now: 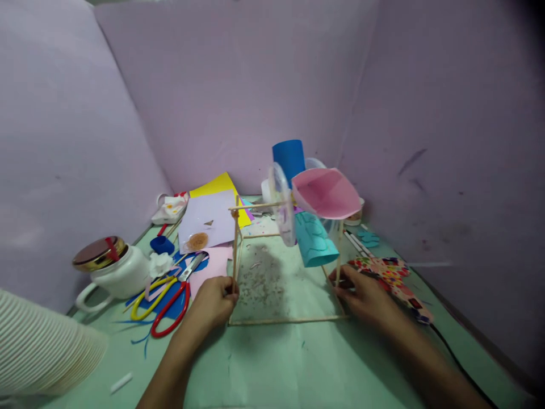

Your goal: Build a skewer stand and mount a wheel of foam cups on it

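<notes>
A frame of thin wooden sticks point(289, 321) stands upright on the table. Across its top, a stick axle point(258, 205) bears a wheel of clear plastic discs point(284, 210). Rolled paper cups sit around the wheel: a blue one point(289, 162), a pink one point(326, 193) and a turquoise one point(315, 241). My left hand point(217, 298) pinches the frame's left upright low down. On the other side, my right hand point(355, 289) has its fingers closed around the lower part of the right upright. The wheel's far side is partly hidden by the pink cup.
To the left lie scissors point(185, 278), a white mug point(123, 272) with a lid on it, paper sheets point(213, 218) and a ribbed white stack point(46, 346). A flower-patterned glue gun point(395, 278) with a black cord lies at right, near pens point(355, 243). Pale walls enclose the table.
</notes>
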Demonstrator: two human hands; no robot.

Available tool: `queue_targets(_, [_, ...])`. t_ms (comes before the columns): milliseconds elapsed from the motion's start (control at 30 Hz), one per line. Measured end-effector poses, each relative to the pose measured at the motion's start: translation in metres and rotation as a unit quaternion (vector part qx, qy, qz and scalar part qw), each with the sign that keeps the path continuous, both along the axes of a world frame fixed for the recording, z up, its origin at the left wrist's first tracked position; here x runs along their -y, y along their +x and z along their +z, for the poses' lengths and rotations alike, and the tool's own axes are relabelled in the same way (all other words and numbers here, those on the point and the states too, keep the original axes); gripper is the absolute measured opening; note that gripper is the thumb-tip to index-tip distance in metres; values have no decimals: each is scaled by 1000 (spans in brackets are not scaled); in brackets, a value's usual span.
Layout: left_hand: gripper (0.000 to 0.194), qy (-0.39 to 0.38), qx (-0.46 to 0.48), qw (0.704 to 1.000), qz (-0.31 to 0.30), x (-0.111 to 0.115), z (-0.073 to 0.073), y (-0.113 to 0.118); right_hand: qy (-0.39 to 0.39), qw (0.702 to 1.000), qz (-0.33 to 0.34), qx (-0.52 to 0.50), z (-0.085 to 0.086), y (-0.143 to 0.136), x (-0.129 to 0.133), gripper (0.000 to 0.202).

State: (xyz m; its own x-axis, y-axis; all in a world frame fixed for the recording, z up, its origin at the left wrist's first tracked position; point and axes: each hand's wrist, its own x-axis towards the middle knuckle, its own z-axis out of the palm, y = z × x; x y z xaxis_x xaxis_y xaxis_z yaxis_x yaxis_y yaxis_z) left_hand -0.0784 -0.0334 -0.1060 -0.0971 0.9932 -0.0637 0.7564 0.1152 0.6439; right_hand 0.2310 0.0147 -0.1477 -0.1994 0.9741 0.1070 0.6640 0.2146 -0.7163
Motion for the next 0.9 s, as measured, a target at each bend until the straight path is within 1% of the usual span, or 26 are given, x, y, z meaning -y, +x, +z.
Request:
queue_targets(67, [14,8,4,1000,10,-1,0,1,2,1000,-3,-11,-3,1,-2,12])
queue_targets(167, [15,23,6,999,24,-3,-1,2,3,1000,-1,-29,-2,0,-4,10])
queue_targets(333, [14,49,6,998,31,-13,-10,-3,34,999,0,-35,1,-3,-13,10])
queue_targets(500, [14,60,3,998,20,-28,-16,-9,9,999,-1,-34,3,-7,-25,12])
queue_targets(600, [14,59,-3,998,15,-34,-15,-7,6,1000,-9,-17,8,-7,-30,14])
queue_targets(733, [15,65,-22,998,15,-42,-8,-2,35,999,-24,14,13,-7,-36,15])
queue_targets(900, [14,73,-48,996,21,-57,-2,0,44,998,-37,40,16,-12,-48,18])
